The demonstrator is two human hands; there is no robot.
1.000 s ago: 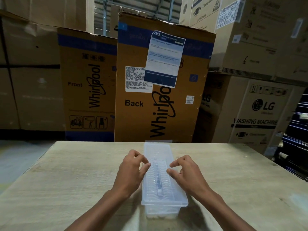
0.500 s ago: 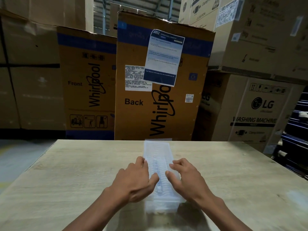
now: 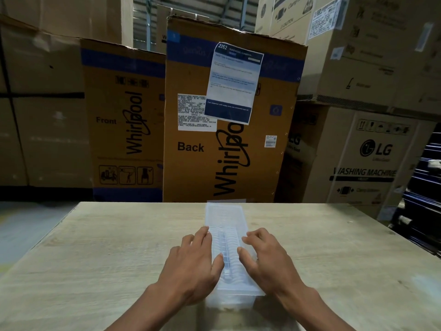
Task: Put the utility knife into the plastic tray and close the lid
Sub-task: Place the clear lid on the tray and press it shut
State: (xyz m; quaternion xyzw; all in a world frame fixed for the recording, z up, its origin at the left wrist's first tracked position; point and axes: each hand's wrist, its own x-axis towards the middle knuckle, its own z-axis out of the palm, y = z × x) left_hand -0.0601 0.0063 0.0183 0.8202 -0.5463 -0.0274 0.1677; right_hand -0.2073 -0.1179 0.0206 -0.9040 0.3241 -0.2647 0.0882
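Plastic tray (image 3: 225, 217): clear and long, it lies lengthwise down the middle of the tabletop (image 3: 107, 247), its far end reaching almost to the far edge and its near end between my wrists.
Lid (image 3: 228, 249): down flat on the tray, ribbed along its centre.
Utility knife: I cannot make it out through the blurred plastic.
My left hand (image 3: 191, 266): palm down on the lid's left side, fingers spread loose, thumb lying over toward the centre ribs; it grips nothing.
My right hand (image 3: 265, 261): palm down on the lid's right side, fingers slightly curled, thumb pointing inward; it grips nothing.
Left carton (image 3: 124, 120): beyond the far edge, printed "Whirlpool" and "Front".
Middle carton (image 3: 198, 163): printed "Whirlpool" and "Back".
Blue-and-white sheet (image 3: 235, 84): stuck on the middle carton, headed "2262"; smaller text unreadable.
Right carton (image 3: 372, 158): "LG" logo above "WASHING MACHINE".
Upper right carton (image 3: 286, 15): "CAUTION" is legible.
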